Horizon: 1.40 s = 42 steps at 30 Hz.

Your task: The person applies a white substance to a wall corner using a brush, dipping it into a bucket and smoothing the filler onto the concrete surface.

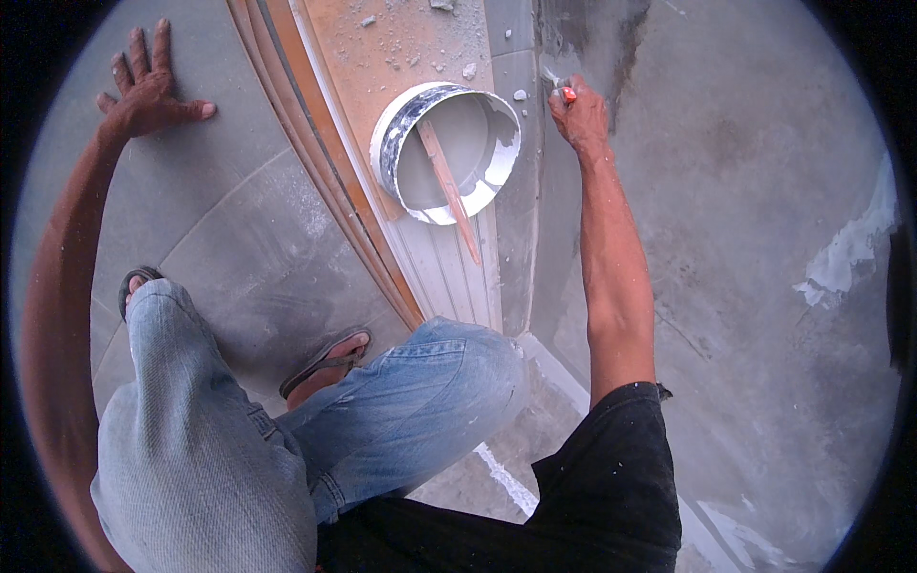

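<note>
1 tool (pixel 569 95), red-handled: gripped by right hand (pixel 584 119). Left hand (pixel 151 102): spread open on grey tiles (pixel 244 215). 1 bucket (pixel 390 145), white: 1 stick (pixel 445 179) propped inside.

- The bucket (pixel 384 138) looked like hard plastic, with crusty smears on its side.
- The gray stuff (pixel 468 129) inside it looked smooth and flat.
- The stick (pixel 445 181) looked like plain, bare wood.
- The little red handle (pixel 568 95) looked like plastic.
- The gray wall (pixel 726 239) was dull and blotchy, and its white patch (pixel 850 250) had ragged edges.
- The floor (pixel 253 234) was smooth and matt, with dusty marks.
- The orange board (pixel 401 43) was gritty with dust and rough, chalky lumps (pixel 469 71).
- The white strip (pixel 449 267) had long grooves.
- The jeans (pixel 382 396) were thick, faded cloth.
- The black sleeve (pixel 611 477) was dull cloth.
</note>
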Each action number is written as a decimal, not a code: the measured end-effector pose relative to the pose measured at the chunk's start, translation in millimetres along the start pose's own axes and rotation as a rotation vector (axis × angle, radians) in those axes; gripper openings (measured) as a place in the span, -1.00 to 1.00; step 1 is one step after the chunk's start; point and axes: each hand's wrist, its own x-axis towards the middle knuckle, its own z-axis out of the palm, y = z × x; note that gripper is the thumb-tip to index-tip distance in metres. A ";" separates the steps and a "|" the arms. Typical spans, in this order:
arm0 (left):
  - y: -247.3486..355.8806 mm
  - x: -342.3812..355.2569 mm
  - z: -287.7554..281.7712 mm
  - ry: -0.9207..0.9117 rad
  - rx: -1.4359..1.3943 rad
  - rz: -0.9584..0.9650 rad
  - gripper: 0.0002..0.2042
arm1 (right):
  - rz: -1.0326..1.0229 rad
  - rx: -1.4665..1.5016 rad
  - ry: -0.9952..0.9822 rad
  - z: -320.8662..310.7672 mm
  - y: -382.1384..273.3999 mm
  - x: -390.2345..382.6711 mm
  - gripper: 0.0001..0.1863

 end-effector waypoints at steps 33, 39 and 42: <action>-0.9 -1.4 6.7 0.126 -0.043 0.066 0.29 | 0.022 -0.015 -0.025 9.7 12.1 -21.5 -0.70; 0.2 -1.7 6.2 0.133 -0.052 0.070 0.29 | 0.047 -0.024 -0.035 9.8 12.1 -28.0 -0.70; -3.8 -1.8 4.8 0.128 -0.033 0.055 0.29 | 0.062 -0.020 -0.049 12.4 11.5 -28.6 -0.69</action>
